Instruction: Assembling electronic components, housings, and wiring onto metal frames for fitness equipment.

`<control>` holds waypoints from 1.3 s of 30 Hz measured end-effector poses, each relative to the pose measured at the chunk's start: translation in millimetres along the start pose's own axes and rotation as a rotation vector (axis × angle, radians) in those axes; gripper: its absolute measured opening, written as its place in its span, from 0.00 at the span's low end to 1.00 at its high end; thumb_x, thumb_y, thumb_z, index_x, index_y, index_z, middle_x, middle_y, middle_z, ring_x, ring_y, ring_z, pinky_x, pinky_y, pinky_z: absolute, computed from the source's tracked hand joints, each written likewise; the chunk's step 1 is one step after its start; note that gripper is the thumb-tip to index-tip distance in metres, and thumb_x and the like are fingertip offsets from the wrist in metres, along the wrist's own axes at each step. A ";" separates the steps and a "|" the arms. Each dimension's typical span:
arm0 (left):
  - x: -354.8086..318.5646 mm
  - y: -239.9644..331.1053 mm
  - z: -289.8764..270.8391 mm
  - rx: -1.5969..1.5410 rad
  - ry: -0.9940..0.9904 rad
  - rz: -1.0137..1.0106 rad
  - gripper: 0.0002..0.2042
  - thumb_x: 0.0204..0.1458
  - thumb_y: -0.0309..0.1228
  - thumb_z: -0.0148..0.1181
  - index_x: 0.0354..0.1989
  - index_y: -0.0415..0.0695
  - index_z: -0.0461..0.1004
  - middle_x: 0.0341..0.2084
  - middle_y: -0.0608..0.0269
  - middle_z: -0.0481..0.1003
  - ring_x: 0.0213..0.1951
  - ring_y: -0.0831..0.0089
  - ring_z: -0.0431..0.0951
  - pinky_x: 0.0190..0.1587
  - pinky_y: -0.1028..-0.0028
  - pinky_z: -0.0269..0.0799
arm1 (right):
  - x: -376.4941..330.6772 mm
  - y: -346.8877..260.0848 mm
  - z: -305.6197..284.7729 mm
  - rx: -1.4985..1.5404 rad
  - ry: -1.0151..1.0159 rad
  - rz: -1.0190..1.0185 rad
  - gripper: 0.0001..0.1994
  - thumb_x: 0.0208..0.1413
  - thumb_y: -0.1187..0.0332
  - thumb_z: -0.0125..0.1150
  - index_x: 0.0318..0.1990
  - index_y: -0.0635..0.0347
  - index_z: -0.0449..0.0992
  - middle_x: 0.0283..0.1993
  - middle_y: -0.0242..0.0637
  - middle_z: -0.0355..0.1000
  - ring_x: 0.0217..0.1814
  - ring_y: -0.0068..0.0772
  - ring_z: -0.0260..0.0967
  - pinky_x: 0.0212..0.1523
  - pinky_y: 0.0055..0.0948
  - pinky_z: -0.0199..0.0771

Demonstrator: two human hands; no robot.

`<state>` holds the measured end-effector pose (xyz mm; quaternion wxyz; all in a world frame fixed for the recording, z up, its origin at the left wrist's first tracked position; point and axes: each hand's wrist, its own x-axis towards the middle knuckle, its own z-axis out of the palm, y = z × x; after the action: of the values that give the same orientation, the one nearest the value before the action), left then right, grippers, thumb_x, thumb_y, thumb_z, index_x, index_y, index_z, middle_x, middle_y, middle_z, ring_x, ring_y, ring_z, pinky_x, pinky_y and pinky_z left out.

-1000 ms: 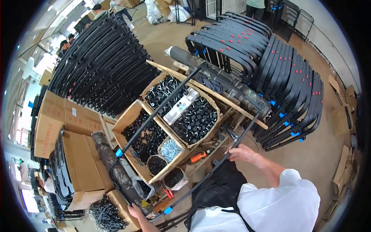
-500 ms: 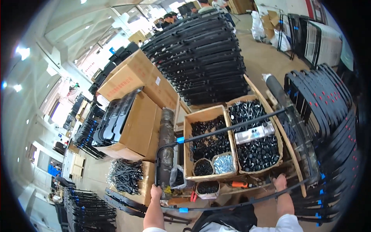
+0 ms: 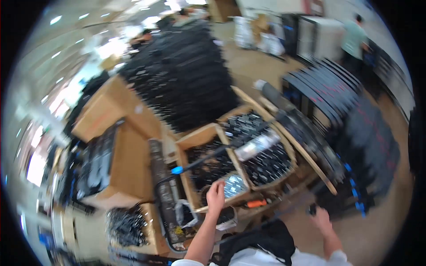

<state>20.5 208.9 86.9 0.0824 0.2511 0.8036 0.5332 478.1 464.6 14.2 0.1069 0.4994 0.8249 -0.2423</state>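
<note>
The picture is blurred by motion. My left hand (image 3: 216,195) is raised at the front edge of a divided cardboard box (image 3: 202,133) full of small black parts, right beside a clear bag of parts (image 3: 234,185); whether it grips anything is unclear. My right hand (image 3: 320,218) is lower right, closed on the dark end of a long black metal frame (image 3: 293,208). One of the frame's tubes, with a blue tape band (image 3: 177,170), runs diagonally over the box.
Big stacks of black frames stand behind the box (image 3: 182,75) and to the right (image 3: 337,106). Open cardboard boxes (image 3: 120,146) sit on the left. An orange-handled tool (image 3: 256,203) lies by the box front. Another person in a green shirt (image 3: 354,37) stands far right.
My left hand has left the frame's lower left end and risen to the box edge by the clear bag. The view has swung, and my right hand still holds the frame.
</note>
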 end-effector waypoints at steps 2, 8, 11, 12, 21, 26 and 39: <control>12.9 16.5 49.6 -0.104 -0.148 0.067 0.11 0.68 0.30 0.55 0.50 0.38 0.79 0.39 0.57 0.83 0.43 0.71 0.82 0.51 0.70 0.76 | -12.3 -2.8 -22.1 0.112 0.045 0.026 0.17 0.53 0.58 0.66 0.42 0.65 0.81 0.33 0.51 0.81 0.36 0.53 0.82 0.40 0.47 0.81; 17.0 155.7 240.8 -0.546 -0.770 0.186 0.13 0.69 0.32 0.54 0.53 0.35 0.78 0.47 0.56 0.82 0.50 0.72 0.81 0.56 0.72 0.74 | -66.1 -44.6 -185.5 0.333 0.127 0.017 0.14 0.57 0.59 0.60 0.35 0.64 0.78 0.21 0.36 0.76 0.21 0.31 0.76 0.27 0.36 0.78; -1.9 223.1 311.3 -0.741 -1.056 0.134 0.18 0.73 0.36 0.50 0.62 0.35 0.73 0.54 0.54 0.79 0.56 0.68 0.79 0.64 0.70 0.69 | -53.1 -77.3 -256.9 0.397 0.094 0.147 0.15 0.55 0.60 0.60 0.35 0.66 0.78 0.22 0.37 0.76 0.23 0.33 0.77 0.28 0.36 0.78; -7.6 242.1 325.1 -0.763 -1.132 0.128 0.20 0.74 0.39 0.48 0.62 0.34 0.72 0.57 0.53 0.77 0.60 0.66 0.76 0.68 0.66 0.65 | -41.7 -75.0 -266.2 0.356 0.095 0.146 0.15 0.55 0.60 0.59 0.35 0.67 0.78 0.23 0.38 0.76 0.23 0.35 0.77 0.29 0.36 0.77; -18.9 267.4 405.3 -0.742 -1.261 -0.153 0.16 0.66 0.44 0.62 0.53 0.47 0.76 0.50 0.67 0.76 0.55 0.76 0.70 0.61 0.71 0.63 | 38.4 -53.9 -272.7 0.099 0.130 0.167 0.21 0.51 0.58 0.58 0.42 0.69 0.82 0.37 0.55 0.82 0.44 0.57 0.81 0.48 0.50 0.80; -22.5 266.6 421.9 -0.796 -1.239 -0.069 0.17 0.66 0.45 0.62 0.54 0.46 0.76 0.41 0.70 0.74 0.44 0.80 0.69 0.46 0.75 0.68 | 46.7 -40.7 -277.0 0.152 0.070 0.183 0.20 0.52 0.58 0.58 0.36 0.70 0.82 0.35 0.54 0.81 0.42 0.56 0.81 0.47 0.49 0.80; -19.6 260.6 419.8 -0.676 -1.289 0.019 0.18 0.67 0.44 0.60 0.56 0.44 0.76 0.42 0.68 0.75 0.44 0.79 0.71 0.50 0.74 0.70 | 63.6 -22.4 -260.6 0.367 -0.070 0.241 0.18 0.52 0.59 0.59 0.29 0.69 0.82 0.31 0.49 0.81 0.37 0.46 0.81 0.41 0.44 0.80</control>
<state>287.7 621.2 143.0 0.6079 0.4832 0.3843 0.4993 445.1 637.2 218.2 0.0708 0.5969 0.6970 -0.3911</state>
